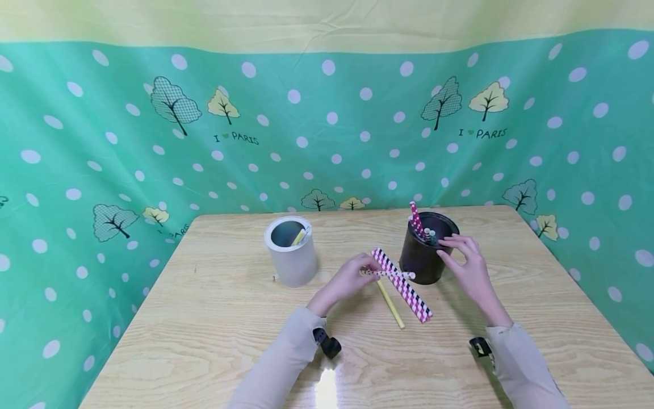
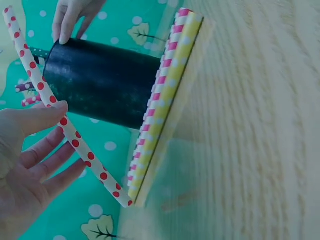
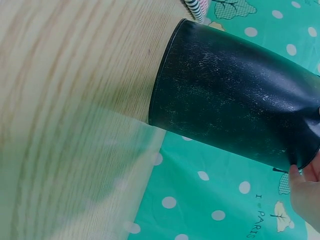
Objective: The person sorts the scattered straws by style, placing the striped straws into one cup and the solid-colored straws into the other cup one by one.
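Note:
My left hand pinches a white paper straw with red dots between thumb and fingers, above the table. At the black cup, my right hand grips the near right part of the rim, thumb outside and fingers over the edge. Several patterned straws stand in that cup, leaning left. On the table in front of it lie checked straws, pink-and-white and black-and-white, side by side. A yellow straw lies beside them, below the left hand.
To the left stands a white cup with a yellow straw and a pale one inside. The wooden table runs back to a green dotted cloth, which also hangs at both sides.

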`<state>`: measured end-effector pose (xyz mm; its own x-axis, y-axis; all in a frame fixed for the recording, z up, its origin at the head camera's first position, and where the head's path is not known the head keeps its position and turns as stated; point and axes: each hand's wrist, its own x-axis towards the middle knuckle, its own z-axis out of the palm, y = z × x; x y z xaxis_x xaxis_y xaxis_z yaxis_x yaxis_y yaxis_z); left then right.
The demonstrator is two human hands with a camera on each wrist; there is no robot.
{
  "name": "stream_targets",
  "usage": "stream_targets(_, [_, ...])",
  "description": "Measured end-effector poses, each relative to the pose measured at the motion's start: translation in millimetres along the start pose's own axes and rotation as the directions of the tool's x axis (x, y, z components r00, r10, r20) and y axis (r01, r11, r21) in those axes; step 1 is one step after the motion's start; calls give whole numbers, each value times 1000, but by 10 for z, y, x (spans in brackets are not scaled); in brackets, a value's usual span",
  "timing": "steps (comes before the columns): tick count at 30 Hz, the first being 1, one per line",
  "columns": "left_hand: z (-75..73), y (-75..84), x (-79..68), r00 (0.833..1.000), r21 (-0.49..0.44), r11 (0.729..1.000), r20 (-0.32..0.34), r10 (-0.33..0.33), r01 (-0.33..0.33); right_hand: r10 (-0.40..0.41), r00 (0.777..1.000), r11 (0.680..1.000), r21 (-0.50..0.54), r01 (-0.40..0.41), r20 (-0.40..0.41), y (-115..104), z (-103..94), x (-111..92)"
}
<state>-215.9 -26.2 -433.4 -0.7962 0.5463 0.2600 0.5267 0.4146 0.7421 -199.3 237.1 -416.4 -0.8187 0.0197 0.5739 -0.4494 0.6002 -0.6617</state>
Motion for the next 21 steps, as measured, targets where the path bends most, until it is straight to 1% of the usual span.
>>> stream_targets(3, [-6, 18, 14, 1000, -62, 998, -25, -18, 16, 1, 1000, 1000, 3, -1, 1, -1, 2, -3])
stream_targets(6, [-12, 38, 34, 998, -128, 992, -55, -18, 11, 1, 1000, 1000, 4, -1, 0, -2, 4, -5])
stream_targets(8, [-20, 60, 52, 997, -157, 988, -72, -18, 6, 0, 1000, 1000, 2, 0, -3, 1, 5, -7])
stream_targets(12, [-129, 308, 32, 994, -173, 985, -108, -3, -16, -10, 1000, 1000, 4, 10, -10, 12, 9, -9])
stream_targets(15, [-155, 353, 68, 990, -175, 984, -142, 3, -28, -11, 1000, 1000, 5, 11, -10, 13, 7, -10])
stream_targets(19, [-114, 232, 175, 982, -172, 984, -187, 7, -40, -10, 1000, 1000, 4, 10, -9, 14, 6, -10])
stream_targets(21, [-134, 264, 202, 979, -174, 984, -204, 12, -48, -12, 1000, 1000, 6, 12, -10, 16, 8, -10])
